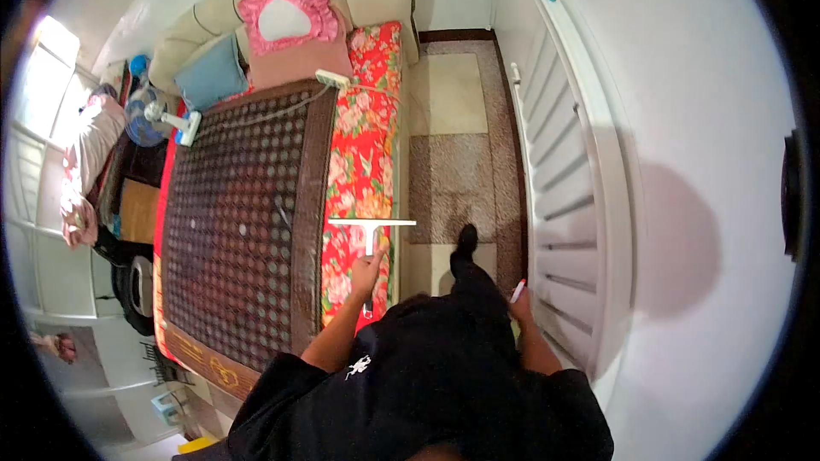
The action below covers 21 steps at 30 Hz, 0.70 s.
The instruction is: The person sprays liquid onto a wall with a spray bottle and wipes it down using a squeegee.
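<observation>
My left hand (pixel 366 273) is closed round the handle of a white squeegee (pixel 372 224), its long blade pointing away from me, above the red floral bedding at the bed's edge. The dark end of the handle sticks out below my fist. Low on my right side, my right hand (pixel 520 307) is closed on a small white object (pixel 518 290) with a bit of red; only its top shows, so its kind is unclear. That hand is close to the white radiator (pixel 559 179) on the wall.
The bed carries a brown studded mat (pixel 239 222), a pink frilled pillow (pixel 290 21), a blue pillow (pixel 211 72) and a power strip (pixel 333 79) with its cord. A fan (pixel 145 119) stands beyond it. A tiled floor strip (pixel 448 162) runs between bed and radiator.
</observation>
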Available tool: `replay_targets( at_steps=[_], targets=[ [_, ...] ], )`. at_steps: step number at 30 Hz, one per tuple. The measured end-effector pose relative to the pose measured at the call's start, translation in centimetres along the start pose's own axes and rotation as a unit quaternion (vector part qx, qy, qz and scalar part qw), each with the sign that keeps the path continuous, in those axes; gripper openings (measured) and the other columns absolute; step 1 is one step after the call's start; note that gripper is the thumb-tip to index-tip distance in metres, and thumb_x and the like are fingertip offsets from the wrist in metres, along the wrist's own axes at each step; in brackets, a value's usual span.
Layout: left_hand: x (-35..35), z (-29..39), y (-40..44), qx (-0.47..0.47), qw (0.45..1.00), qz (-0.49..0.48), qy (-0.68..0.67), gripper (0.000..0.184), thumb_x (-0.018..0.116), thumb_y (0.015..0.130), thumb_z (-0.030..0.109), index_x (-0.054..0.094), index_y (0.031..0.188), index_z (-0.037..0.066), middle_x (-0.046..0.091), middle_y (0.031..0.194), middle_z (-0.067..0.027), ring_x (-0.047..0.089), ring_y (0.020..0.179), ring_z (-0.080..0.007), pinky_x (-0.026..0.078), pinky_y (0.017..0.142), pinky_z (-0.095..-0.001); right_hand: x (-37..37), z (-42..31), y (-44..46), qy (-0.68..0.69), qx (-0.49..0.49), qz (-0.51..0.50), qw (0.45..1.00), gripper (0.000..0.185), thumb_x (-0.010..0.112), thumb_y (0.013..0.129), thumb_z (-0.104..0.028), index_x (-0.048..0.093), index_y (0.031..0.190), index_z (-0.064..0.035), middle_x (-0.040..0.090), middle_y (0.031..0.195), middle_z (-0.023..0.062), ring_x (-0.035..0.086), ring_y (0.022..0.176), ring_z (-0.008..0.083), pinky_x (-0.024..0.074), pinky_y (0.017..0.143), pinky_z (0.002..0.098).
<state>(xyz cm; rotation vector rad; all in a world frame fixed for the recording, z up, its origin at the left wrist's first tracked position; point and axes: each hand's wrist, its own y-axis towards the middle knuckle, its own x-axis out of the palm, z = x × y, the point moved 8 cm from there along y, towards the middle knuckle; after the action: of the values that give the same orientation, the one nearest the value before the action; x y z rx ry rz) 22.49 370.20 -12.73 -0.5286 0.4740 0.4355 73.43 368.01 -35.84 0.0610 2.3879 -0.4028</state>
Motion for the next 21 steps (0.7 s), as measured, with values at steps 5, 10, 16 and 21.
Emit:
replay_targets(
  at_steps=[5,10,16,21],
  targets=[
    [-0.2,9.3,8.6,0.063,0.994,-0.086,0.008,0.059,0.058,0.093,0.045,0.059,0.052,0.002,0.041,0.047,0.0027,0.037,0.046,-0.0088,0.030,0.047,-0.0294,2.4,-9.2,14.9,-0.011,0.082,-0.103,0.991,0.050,0.071,0.075,-0.018,0.047,0.116,-0.0010,0.056,0.107,0.0173,0.060,0.096,0.0317,0.0478,0.087,0.0433],
    [3.4,13.8,18.9,0.025,0.989,-0.095,-0.114,0.058,0.056,0.094,0.046,0.064,0.058,0.002,0.040,0.048,0.0038,0.035,0.045,-0.0063,0.027,0.046,-0.0271,1.0,-25.0,27.5,-0.005,-0.108,-0.096,0.989,0.065,0.071,0.073,-0.018,0.043,0.129,-0.0005,0.055,0.119,0.0231,0.054,0.112,0.0407,0.0448,0.095,0.0428],
    [12.0,26.1,35.5,0.143,0.966,-0.216,0.008,0.055,0.050,0.096,0.047,0.068,0.069,0.002,0.051,0.054,-0.0044,0.049,0.055,-0.0148,0.040,0.058,-0.0334,-3.9,-44.5,38.2,0.078,-0.142,0.009,0.987,0.049,0.069,0.082,-0.013,0.046,0.125,-0.0044,0.057,0.112,0.0207,0.057,0.104,0.0364,0.0456,0.090,0.0404],
    [17.4,37.4,46.1,0.190,0.931,-0.311,-0.019,0.049,0.053,0.095,0.042,0.064,0.070,0.001,0.055,0.066,-0.0075,0.053,0.065,-0.0182,0.042,0.065,-0.0343,-4.6,-54.6,47.9,0.190,-0.087,0.014,0.978,0.046,0.073,0.080,-0.017,0.050,0.118,-0.0059,0.058,0.103,0.0129,0.061,0.087,0.0233,0.0499,0.073,0.0363]
  ],
)
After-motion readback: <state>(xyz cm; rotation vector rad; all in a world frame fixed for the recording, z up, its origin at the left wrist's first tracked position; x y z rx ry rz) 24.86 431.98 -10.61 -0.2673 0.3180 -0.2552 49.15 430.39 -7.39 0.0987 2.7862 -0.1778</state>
